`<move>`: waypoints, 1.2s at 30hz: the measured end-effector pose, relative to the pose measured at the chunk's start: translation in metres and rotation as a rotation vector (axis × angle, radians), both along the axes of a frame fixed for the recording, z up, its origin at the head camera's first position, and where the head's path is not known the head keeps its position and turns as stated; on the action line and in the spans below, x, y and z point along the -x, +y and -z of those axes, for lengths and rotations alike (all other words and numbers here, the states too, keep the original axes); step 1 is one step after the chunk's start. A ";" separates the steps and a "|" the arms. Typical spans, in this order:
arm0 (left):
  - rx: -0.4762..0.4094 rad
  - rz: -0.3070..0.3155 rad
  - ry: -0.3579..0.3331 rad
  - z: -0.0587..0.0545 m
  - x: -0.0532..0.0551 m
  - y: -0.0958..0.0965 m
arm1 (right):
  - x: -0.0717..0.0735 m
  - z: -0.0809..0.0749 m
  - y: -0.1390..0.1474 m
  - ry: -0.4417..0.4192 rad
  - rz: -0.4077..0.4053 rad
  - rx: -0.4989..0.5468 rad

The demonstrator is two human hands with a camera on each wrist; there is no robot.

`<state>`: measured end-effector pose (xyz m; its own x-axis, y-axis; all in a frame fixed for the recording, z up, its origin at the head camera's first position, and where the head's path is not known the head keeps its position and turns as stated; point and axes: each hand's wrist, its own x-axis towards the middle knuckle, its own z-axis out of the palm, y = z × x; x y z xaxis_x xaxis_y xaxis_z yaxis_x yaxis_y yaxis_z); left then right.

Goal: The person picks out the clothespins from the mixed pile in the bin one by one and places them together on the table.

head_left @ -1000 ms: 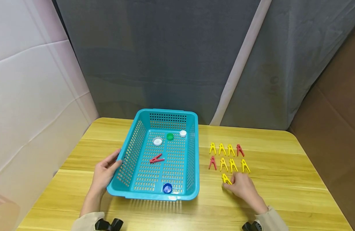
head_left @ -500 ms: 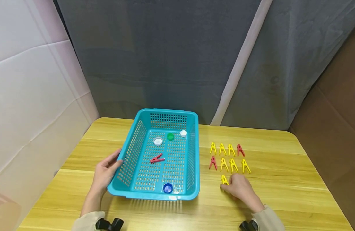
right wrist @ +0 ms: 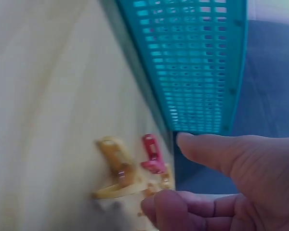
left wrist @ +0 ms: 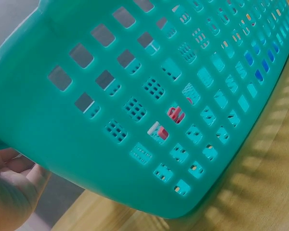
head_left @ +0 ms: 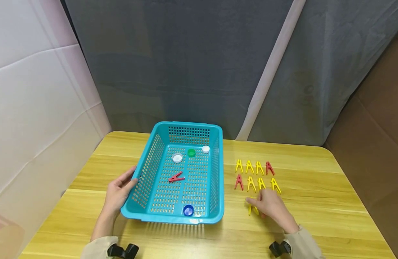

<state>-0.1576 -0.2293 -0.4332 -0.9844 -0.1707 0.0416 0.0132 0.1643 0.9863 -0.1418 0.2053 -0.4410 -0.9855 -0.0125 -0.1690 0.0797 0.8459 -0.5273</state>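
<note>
My left hand [head_left: 118, 190] grips the left rim of a blue plastic basket [head_left: 221, 169]; in the left wrist view its fingers curl under that rim. My right hand [head_left: 271, 205] hovers over the front yellow clothespin [head_left: 250, 210], thumb and fingers spread with nothing between them. Part of that clothespin is hidden under the hand. In the right wrist view, a blurred yellow clothespin [right wrist: 118, 163] lies just past the fingertips. Behind it stand two rows of yellow and red clothespins, including a red one [head_left: 239, 182] at the left of the nearer row.
Inside the basket lie a red clothespin [head_left: 176, 177], a blue cap [head_left: 188, 210], a green cap [head_left: 191, 153] and two white caps, one of them [head_left: 206, 149] at the back right. Grey cloth [head_left: 192, 64] hangs behind the wooden table [head_left: 315, 201].
My right hand pinched the front yellow clothespin, shifted it slightly left, then let it go and rose a little away from it. The left hand and basket have stayed put.
</note>
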 end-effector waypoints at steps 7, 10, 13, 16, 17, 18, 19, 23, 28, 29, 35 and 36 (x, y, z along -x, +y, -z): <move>0.005 -0.001 0.003 0.000 0.000 0.000 | 0.016 -0.021 -0.006 0.180 -0.043 0.070; 0.009 -0.001 0.009 0.001 0.000 0.000 | 0.025 -0.030 -0.012 0.230 -0.072 0.074; 0.007 -0.003 0.011 0.001 0.000 0.000 | 0.034 -0.039 -0.020 0.267 -0.099 0.088; 0.003 -0.002 0.008 0.001 0.000 0.000 | 0.041 -0.048 -0.029 0.281 -0.122 0.114; 0.003 -0.002 0.007 0.001 0.000 0.000 | 0.043 -0.051 -0.032 0.284 -0.129 0.123; 0.003 -0.002 0.005 0.000 0.000 0.000 | 0.045 -0.053 -0.035 0.291 -0.137 0.129; 0.003 -0.002 0.004 0.000 0.000 0.000 | 0.047 -0.056 -0.038 0.294 -0.143 0.134; 0.012 -0.005 0.008 0.000 -0.001 0.000 | 0.055 -0.064 -0.052 0.312 -0.166 0.154; 0.026 -0.001 0.009 0.000 -0.001 0.001 | 0.063 -0.074 -0.072 0.266 -0.185 0.216; 0.023 -0.001 0.010 0.000 -0.001 0.001 | 0.065 -0.075 -0.076 0.259 -0.190 0.227; 0.009 -0.004 0.007 -0.001 -0.001 0.001 | 0.076 -0.080 -0.102 0.290 -0.285 0.294; 0.013 -0.003 0.005 0.000 -0.001 0.001 | 0.078 -0.080 -0.106 0.293 -0.306 0.307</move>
